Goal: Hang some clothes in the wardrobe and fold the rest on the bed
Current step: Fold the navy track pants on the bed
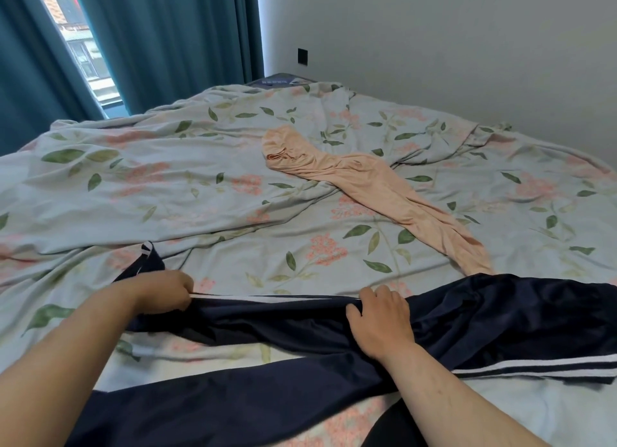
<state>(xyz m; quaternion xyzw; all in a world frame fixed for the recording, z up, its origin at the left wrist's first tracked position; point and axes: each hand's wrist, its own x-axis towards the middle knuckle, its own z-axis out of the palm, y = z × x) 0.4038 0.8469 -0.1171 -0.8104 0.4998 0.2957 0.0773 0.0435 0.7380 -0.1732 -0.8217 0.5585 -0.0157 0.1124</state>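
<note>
We are stretching the navy track pants (467, 320) crosswise over the near part of the bed (100, 186), their long axis running left to right, one leg heading off toward the right edge of the view and another band of the same dark cloth crossing lower left. The fabric is looking smooth and slightly glossy, with thin white stripes down the side seam. Our left hand (163, 293) is pinching the upper striped edge with curled fingers, and our right hand (380, 320) is gripping that same edge further right, fingers hooked over the fold. The edge is running taut between the two hands, the bulk of the pants lying below and to the right of them. Beyond, peach tights (367, 186) are lying diagonally on the floral duvet cover, thin and wrinkled, waistband pointing to the far side, feet toward the pants. Teal curtains (167, 39) are hanging at the window
</note>
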